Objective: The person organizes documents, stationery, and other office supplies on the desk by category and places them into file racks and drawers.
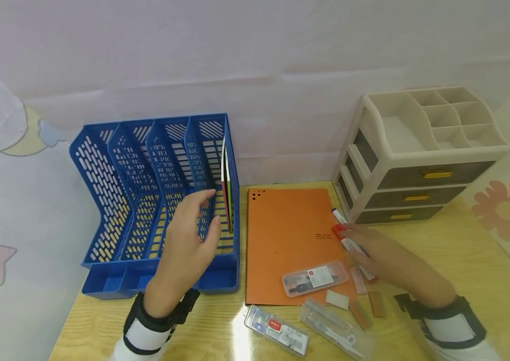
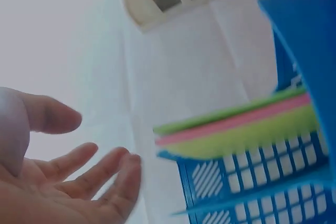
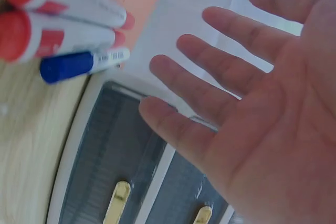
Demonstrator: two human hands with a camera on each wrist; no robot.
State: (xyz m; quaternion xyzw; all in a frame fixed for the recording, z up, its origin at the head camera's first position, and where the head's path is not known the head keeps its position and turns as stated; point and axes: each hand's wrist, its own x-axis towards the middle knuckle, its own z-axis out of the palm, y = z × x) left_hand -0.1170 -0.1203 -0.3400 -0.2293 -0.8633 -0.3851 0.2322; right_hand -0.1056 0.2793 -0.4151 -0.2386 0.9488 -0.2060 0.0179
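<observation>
Both wrists, each strapped in a black and white band, come in at the near edge of the pale wooden desk. From where I stand, the biggest thing on it is the blue perforated plastic file rack with four upright slots at the back left, standing against the wall. Its rightmost slot holds a few thin coloured folders, green and pink, standing on edge. The left hand hovers in front of that slot, fingers straight and spread, holding nothing; I cannot tell whether it brushes the rack.

At the back right stands the beige plastic drawer cabinet with grey fronts. Between the two lies a flat orange folder, with a clear plastic pencil case resting on its near corner.

The right hand reaches, palm down and fingers loose and open, toward the white markers with red and blue caps lying at the folder's right edge, just in front of the cabinet. Its fingertips look near them, gripping nothing.

Those markers should be light, stiff and smooth, apt to roll on the desk. A pinch across the barrels at mid-length, rather than on the caps, looks safest to me.
</observation>
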